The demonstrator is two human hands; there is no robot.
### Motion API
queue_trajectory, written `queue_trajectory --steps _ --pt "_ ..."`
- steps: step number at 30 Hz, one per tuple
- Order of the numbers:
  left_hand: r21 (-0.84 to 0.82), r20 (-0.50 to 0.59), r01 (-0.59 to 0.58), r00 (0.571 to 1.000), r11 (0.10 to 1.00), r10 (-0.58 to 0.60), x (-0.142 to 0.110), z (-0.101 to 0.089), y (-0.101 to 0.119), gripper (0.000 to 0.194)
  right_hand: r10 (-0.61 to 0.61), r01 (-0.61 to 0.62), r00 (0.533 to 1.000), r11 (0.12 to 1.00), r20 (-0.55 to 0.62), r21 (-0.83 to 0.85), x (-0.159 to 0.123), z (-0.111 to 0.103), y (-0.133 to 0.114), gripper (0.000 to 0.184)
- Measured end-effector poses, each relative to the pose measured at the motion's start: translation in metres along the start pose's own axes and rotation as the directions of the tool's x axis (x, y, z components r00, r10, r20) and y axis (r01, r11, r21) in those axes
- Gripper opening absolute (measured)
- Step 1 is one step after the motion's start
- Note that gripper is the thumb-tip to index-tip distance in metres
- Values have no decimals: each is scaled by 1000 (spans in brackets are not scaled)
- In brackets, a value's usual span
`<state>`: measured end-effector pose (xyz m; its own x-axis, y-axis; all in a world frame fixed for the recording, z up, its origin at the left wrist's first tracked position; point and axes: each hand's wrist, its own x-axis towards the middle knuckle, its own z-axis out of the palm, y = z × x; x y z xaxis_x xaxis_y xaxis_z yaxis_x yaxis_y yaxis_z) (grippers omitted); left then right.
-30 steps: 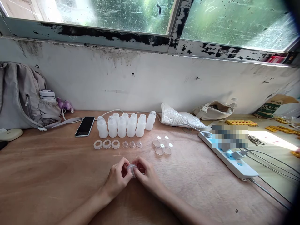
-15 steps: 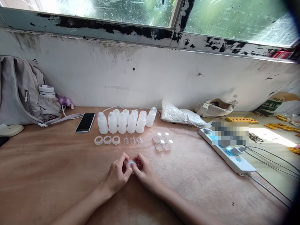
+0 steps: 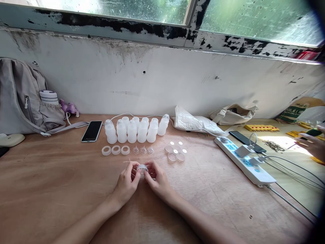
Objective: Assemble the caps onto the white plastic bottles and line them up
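Observation:
Between the fingertips of my left hand point(image 3: 128, 179) and my right hand point(image 3: 156, 176) is a translucent bottle collar ring point(image 3: 142, 167), held low over the table near the middle. Both hands grip it by its sides, with fingers bent; whether a teat is inside cannot be made out. Beyond them lie three loose collar rings point(image 3: 116, 150) in a row, then three clear teats point(image 3: 143, 150) with their tips up. Several clear round discs point(image 3: 172, 156) lie to the right. Several frosted baby bottles point(image 3: 132, 131) stand behind, some with clear caps on top.
A phone point(image 3: 91, 131) and a grey backpack point(image 3: 22, 98) are on the left. To the right are a white power strip point(image 3: 243, 164) with plugs and cables, a second phone point(image 3: 243, 139) and a white plastic bag point(image 3: 195, 123). At the far right, another person's hand point(image 3: 312, 142) holds a screwdriver.
My hands have stayed on the collar ring, which now shows more between the fingers. The camera view has shifted slightly. Another person's hand with a screwdriver has come in at the right.

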<state>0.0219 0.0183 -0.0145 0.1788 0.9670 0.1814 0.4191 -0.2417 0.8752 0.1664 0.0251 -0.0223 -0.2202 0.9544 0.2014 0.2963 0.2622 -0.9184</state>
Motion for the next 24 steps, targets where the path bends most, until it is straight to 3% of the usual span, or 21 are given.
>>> queue_trajectory --steps 5,13,24 --pt "-18 19 -42 999 999 42 -1 1 -1 17 -28 28 1000 1000 10 -10 -2 0 -2 15" --pt "68 19 -29 999 997 27 -1 2 -3 18 -28 28 1000 999 -1 -38 -2 3 3 17" --pt "43 28 -15 1000 999 14 0 3 -5 19 -48 51 998 996 37 -67 -1 0 3 20"
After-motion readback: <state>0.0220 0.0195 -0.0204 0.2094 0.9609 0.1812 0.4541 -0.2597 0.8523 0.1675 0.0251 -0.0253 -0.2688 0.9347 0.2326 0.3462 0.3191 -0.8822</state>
